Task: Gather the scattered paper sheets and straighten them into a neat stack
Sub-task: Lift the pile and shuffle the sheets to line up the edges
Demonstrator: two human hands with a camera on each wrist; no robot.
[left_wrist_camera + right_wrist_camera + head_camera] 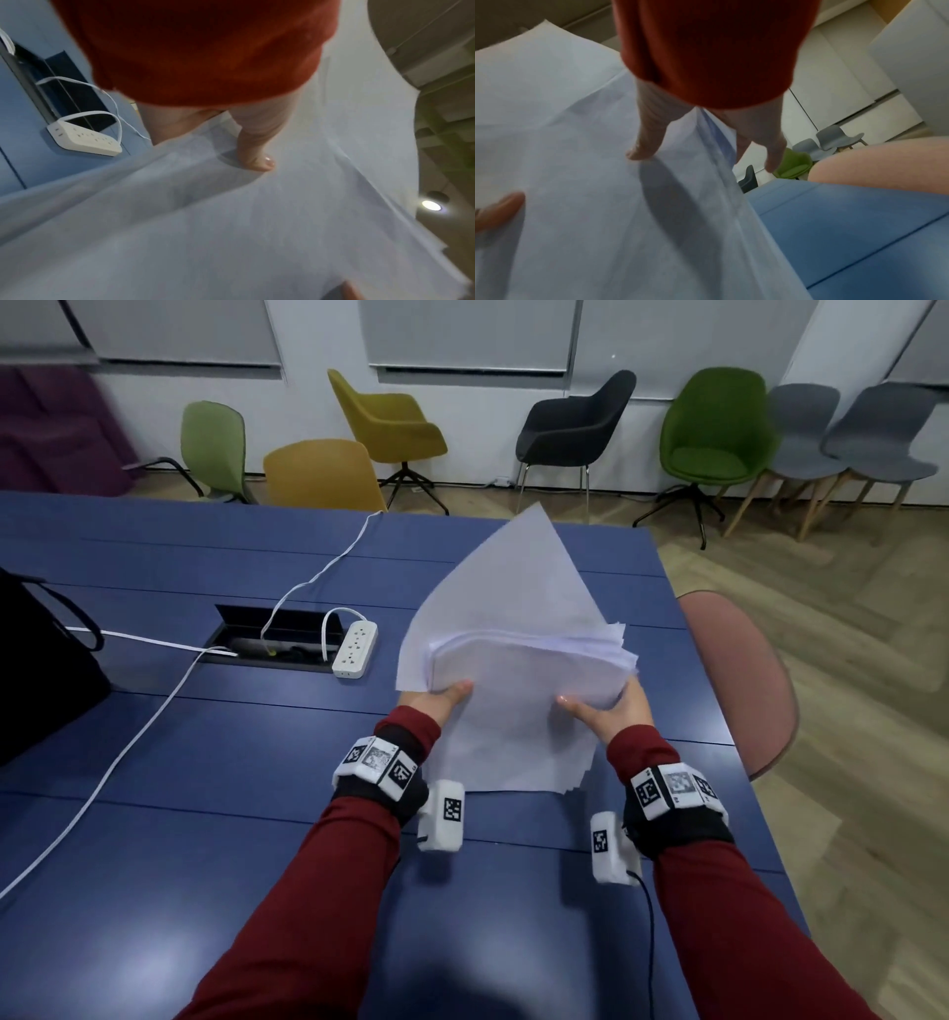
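Meeting room w/ chairs along the far wall, big blue desk (pixel 154 814) in front. Black bag (pixel 36 670) at the desk's left edge, white power strip (pixel 355 649) by the cable hatch mid-desk.

Paper sheets (pixel 513 711) are all gathered afaict, held up near the desk's right edge, bottom ends close to the top, can't tell if touching. Still messy tho: one sheet sticks up crooked at the back, top edges fanned.

Left hand (pixel 441 698) pinches the left side, thumb on front. Right hand (pixel 611 711) grips the right side the same way. So gathering looks done imo, squaring the edges is what's left.
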